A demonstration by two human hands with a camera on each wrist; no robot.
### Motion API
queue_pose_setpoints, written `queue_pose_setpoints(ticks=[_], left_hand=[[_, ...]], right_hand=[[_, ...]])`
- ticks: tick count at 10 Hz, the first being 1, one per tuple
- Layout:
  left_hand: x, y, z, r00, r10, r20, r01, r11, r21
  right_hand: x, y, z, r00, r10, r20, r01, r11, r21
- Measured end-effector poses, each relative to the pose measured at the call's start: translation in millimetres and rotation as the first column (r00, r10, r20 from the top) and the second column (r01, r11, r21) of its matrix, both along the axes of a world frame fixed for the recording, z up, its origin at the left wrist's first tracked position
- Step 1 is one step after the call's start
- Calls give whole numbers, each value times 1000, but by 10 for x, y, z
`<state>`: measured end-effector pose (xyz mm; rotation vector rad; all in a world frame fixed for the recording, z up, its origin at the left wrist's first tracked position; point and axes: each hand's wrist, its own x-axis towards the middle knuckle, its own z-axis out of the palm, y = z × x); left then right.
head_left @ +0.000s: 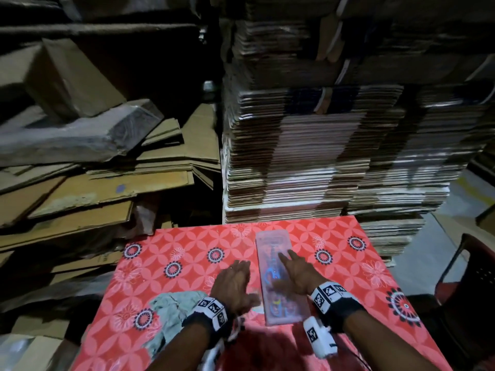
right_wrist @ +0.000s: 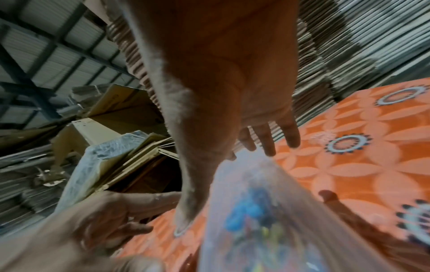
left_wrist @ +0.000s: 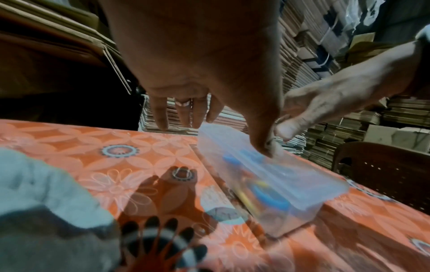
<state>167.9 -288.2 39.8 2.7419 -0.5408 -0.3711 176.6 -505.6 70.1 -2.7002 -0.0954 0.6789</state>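
A long clear plastic box (head_left: 276, 277) lies on the red flowered tablecloth (head_left: 187, 253), with blue-handled scissors and other small items showing through the lid. My right hand (head_left: 293, 273) lies flat over the box's middle, fingers straight and pointing away from me. In the right wrist view its thumb (right_wrist: 185, 217) reaches down beside the box's (right_wrist: 256, 211) left edge. My left hand (head_left: 235, 281) hovers just left of the box, fingers straight. In the left wrist view its thumb (left_wrist: 265, 147) touches the lid of the box (left_wrist: 279, 176).
A pale blue-grey rag (head_left: 171, 314) lies on the cloth near my left forearm. Tall stacks of flattened cartons (head_left: 321, 156) rise right behind the table, and loose cardboard sheets (head_left: 93, 188) pile up at the left. A dark red chair (head_left: 468, 274) stands at the right.
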Motion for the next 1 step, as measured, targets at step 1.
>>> queue_pose_setpoints(ticks=[1], left_hand=[[110, 244, 151, 980, 100, 171, -94, 995, -47]], right_hand=[[109, 277, 276, 986, 5, 166, -5, 1000, -3]])
